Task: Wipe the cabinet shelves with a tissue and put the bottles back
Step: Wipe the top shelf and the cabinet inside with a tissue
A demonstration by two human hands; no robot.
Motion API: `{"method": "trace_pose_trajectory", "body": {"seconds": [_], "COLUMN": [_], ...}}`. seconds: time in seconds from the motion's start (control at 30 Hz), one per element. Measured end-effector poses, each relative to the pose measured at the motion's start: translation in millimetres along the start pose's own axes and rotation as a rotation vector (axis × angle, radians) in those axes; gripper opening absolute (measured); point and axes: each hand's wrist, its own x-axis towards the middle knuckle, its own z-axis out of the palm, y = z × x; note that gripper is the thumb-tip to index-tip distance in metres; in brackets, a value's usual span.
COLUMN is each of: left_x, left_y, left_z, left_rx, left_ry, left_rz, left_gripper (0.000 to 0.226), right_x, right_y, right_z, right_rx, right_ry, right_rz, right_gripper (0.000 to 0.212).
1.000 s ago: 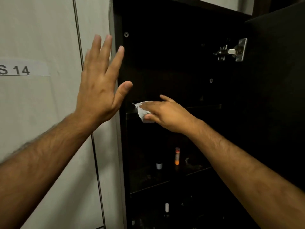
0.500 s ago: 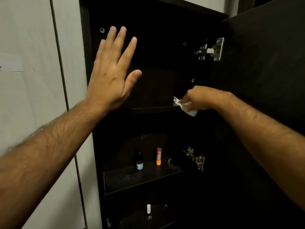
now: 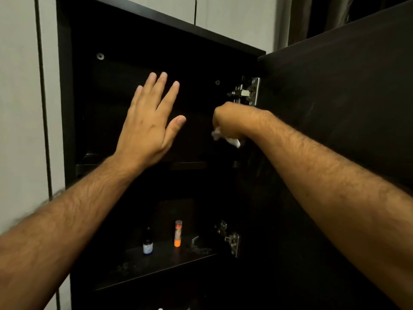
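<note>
Tissue [image 3: 232, 140] — mostly hidden in fist

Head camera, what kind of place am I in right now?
Probably a home storage nook: a tall dark cabinet with its hinged door open, pale wall panels, and two small bottles on a dusty shelf.

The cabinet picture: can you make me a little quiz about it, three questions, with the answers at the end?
1. True or false: the left hand is holding the tissue.
2. How many small bottles stand on the lower shelf?
3. Pick one. The metal hinge nearest the right hand sits: A) just above it, B) far below it, C) on the white wall.

Key
1. False. The left hand is flat and open, with nothing in it; the right hand has the tissue in its grip.
2. Two: a dark bottle and an orange tube.
3. A.
</note>
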Motion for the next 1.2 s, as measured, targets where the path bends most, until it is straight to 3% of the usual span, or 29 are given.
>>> {"method": "trace_pose_trajectory", "body": {"seconds": [0.07,0.13,0.3,0.53,0.63,0.83,1.03,1.2], "left_x": [0.9,1.4,0.6,-1.6,-3.0,-5.0,-17.5,-33.6], "left_y": [1.0,0.4,-9.2,-23.7,-26.9,-40.5,-54.0,-56.8], "left_z": [1.7,2.1,-0.7,3.5,1.4,-9.5,-20.1,-20.5], "left_rx": [-0.008,-0.016,-0.045,-0.077,-0.102,-0.13,-0.142,-0.183], "left_ry": [0.002,-0.002,-0.008,-0.065,-0.083,-0.08,-0.115,-0.154], "left_rz": [-0.014,-0.022,-0.024,0.0,0.029,0.062,0.081,0.073], "left_gripper": [0.065,0.065,0.066,0.067,0.066,0.064,0.064,0.064], "right_x": [8.8,22.0,28.1,7.9,-4.1,0.0,-4.5,-8.7], "right_y": [8.4,19.1,28.7,-5.5,-8.0,14.1,-3.0,-17.6], "right_z": [-15.5,-16.5,27.9,52.4,33.2,-6.2,62.1,89.7], "right_rx": [-0.122,-0.328,-0.715,-0.574,-0.416,-0.363,-0.539,-0.256], "right_ry": [0.368,0.508,0.127,-0.329,-0.247,0.263,-0.046,0.005], "right_rz": [-0.074,-0.099,-0.087,-0.095,-0.113,-0.091,-0.028,0.059], "right_gripper": [0.017,0.022,0.034,0.041,0.028,0.016,0.037,0.037]}}
